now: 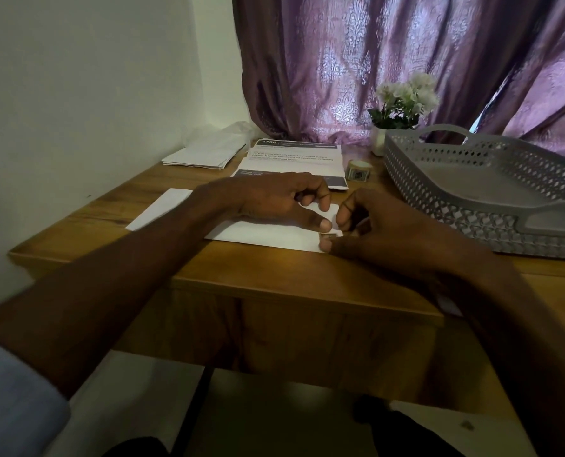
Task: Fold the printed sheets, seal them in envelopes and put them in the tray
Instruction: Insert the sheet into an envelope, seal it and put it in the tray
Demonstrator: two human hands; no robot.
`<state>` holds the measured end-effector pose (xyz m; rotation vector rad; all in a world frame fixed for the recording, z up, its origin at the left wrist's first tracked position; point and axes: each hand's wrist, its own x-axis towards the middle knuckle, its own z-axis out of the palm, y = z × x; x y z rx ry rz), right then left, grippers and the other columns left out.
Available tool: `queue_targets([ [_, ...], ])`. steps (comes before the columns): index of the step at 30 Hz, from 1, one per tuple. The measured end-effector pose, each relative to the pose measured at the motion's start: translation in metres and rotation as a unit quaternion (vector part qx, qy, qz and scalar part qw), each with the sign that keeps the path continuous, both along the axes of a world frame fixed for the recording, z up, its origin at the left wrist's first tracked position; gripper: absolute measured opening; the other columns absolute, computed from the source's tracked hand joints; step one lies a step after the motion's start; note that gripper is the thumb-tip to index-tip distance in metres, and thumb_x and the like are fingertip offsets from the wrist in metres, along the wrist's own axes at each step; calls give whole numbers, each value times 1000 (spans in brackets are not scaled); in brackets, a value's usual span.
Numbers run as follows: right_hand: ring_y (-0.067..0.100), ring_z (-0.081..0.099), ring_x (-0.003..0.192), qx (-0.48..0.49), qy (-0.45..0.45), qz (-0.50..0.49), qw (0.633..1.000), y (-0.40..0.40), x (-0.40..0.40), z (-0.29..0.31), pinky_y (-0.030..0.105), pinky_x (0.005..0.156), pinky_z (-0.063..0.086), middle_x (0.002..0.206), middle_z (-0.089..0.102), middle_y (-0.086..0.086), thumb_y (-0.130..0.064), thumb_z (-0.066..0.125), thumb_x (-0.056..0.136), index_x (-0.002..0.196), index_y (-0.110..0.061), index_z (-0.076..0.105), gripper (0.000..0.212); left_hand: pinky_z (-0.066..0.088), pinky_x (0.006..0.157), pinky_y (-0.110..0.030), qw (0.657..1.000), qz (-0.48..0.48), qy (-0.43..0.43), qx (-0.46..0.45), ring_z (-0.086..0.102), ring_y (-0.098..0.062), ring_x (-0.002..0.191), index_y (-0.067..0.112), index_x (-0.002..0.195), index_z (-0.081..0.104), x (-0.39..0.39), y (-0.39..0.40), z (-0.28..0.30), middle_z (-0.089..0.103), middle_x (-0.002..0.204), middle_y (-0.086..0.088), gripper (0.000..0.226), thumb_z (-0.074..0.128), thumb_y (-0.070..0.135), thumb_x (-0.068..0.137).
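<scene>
A white folded sheet lies flat on the wooden table, stretching left under my forearm. My left hand presses down on it, thumb near its right end. My right hand pinches the sheet's right end between thumb and fingers. Behind my hands lies a stack of printed sheets with dark headers. A pile of white envelopes rests at the back left by the wall. The grey perforated tray sits at the right, nothing visible inside it.
A small roll of tape stands between the printed sheets and the tray. A white pot of white flowers stands behind the tray, before a purple curtain. A white wall borders the left side.
</scene>
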<state>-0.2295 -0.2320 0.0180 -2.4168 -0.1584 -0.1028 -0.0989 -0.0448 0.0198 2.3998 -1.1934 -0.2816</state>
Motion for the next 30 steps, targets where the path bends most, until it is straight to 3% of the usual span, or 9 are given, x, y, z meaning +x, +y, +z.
queue_targets([
  [3,10,63,86,43,-6,-11,999,-1,-1,0,23,70,50,99,68,-1,-32,77,88,103,-20,63,23,41,78,-28,1000,6,-10,-6,47,-8,88,27,114,64,0,-2,4,54,97,7,25,70,42,95],
  [8,22,70,83,113,-60,-68,989,3,-1,-9,43,74,58,86,73,3,-29,79,86,92,-19,68,16,41,83,-27,999,12,28,12,51,-8,95,28,122,64,3,2,10,57,106,9,36,70,49,92],
  [12,13,71,67,89,-82,-92,988,8,2,-10,36,64,59,74,73,0,-21,84,80,86,-17,69,17,39,80,-24,999,5,36,30,49,-6,99,32,123,60,3,0,11,54,109,13,49,76,54,82],
  [14,16,71,68,83,-94,-107,986,8,6,-11,39,66,61,77,73,2,-16,82,80,86,-17,69,15,38,80,-24,999,1,38,25,48,-6,97,32,123,60,2,0,11,53,107,13,53,74,55,77],
  [18,18,72,64,69,-97,-119,986,8,10,-10,41,63,62,76,73,3,-12,80,79,86,-16,69,14,39,81,-23,999,4,42,19,49,-6,98,32,123,61,2,2,12,54,111,11,51,74,52,78],
  [20,14,71,62,75,-101,-116,985,8,10,-11,33,57,60,77,73,2,-13,81,79,86,-16,70,14,38,80,-22,999,5,39,21,49,-5,98,31,124,61,3,1,11,54,112,10,45,75,47,84],
  [22,9,70,65,80,-107,-119,984,7,8,-13,24,52,55,81,73,-2,-18,80,81,87,-19,71,11,38,79,-21,999,8,38,24,48,-5,98,30,125,60,4,1,11,53,112,11,42,75,42,88],
  [26,8,69,68,95,-84,-111,986,5,5,-15,22,52,54,84,72,-4,-18,80,81,91,-23,70,15,38,78,-21,999,8,43,23,48,-5,97,28,126,60,5,0,11,52,109,13,40,74,40,90],
  [30,13,69,79,82,-90,-108,987,6,6,-14,29,60,56,88,71,-2,-14,79,81,89,-22,69,15,38,79,-22,999,6,38,23,48,-5,96,29,126,61,5,1,11,53,108,12,41,75,42,89],
])
